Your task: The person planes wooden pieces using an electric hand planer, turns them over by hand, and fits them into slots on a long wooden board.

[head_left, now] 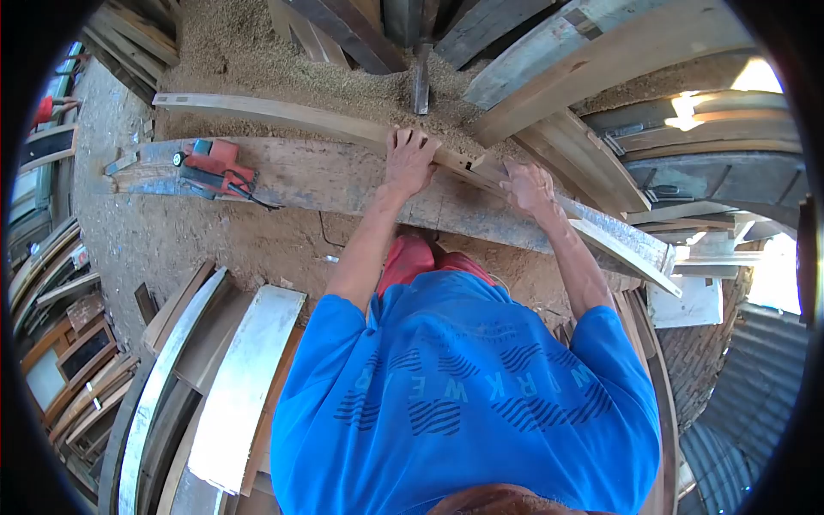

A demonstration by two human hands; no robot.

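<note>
A long pale wooden beam [283, 111] lies along the far side of a worn plank bench [318, 167]. My left hand [410, 161] is closed over the beam, its fingers bent across the top. Just right of it, a small dark slot [468, 166] shows in the wood. My right hand [530, 186] is closed round a length of wood [489, 166] that lies against the beam; how far this piece runs under the hand is hidden. On the bench's left part rests a red electric planer [217, 169] with a dark cord.
Wood shavings [249, 51] cover the ground behind the bench. Boards [601, 60] lean at the upper right. More planks [245, 382] stand at the lower left, with stacked frames [81, 343] beyond. Corrugated sheet [747, 386] is at the right. Part of another person [47, 110] shows far left.
</note>
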